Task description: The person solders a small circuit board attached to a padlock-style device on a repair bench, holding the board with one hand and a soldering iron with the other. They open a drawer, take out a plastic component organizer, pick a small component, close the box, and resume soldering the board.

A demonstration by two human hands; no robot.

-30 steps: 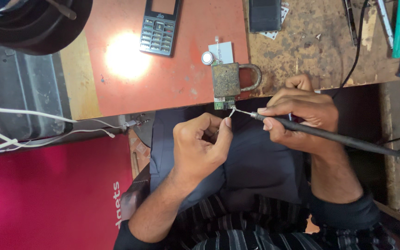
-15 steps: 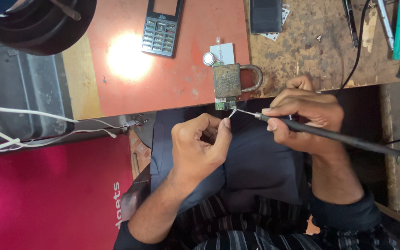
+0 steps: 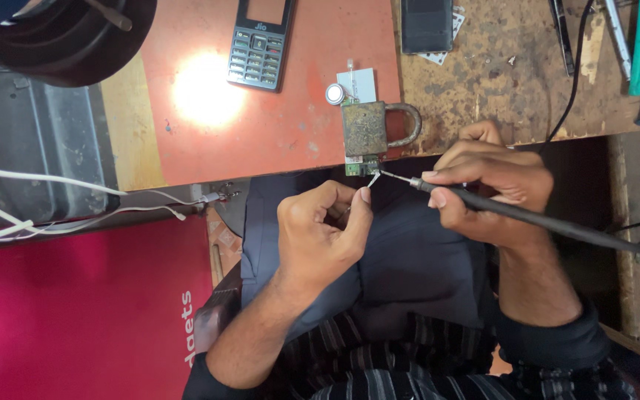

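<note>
our right hand (image 3: 494,189) is curled shut in a pen grip around the long black soldering iron (image 3: 527,218), handle running off toward 4 o'clock, metal tip pointing to 10 o'clock. tip sits right at the small green circuit board (image 3: 362,166), which pokes out over the table edge. the board is pinned under a rusty brass-coloured padlock (image 3: 368,128) lying flat, shackle to 3 o'clock. our left hand (image 3: 320,237) is mostly closed, thumb and forefinger pinched on a thin silvery solder wire (image 3: 372,178); wire end meets the board just beside the iron tip. can't tell if the wire actually touches the tip. at 12 o'clock of the padlock, touching it, a small white rectangular module (image 3: 359,83) with a silver coin cell (image 3: 334,93) just beside. at 11 o'clock, well apart, a dark keypad phone (image 3: 260,44) on the orange table top (image 3: 283,133). bright lamp glare at 9 o'clock of the padlock. white cables (image 3: 75,211) trail off at 9 o'clock of our left hand. worn wooden bench (image 3: 498,81) at 1 o'clock.
</note>
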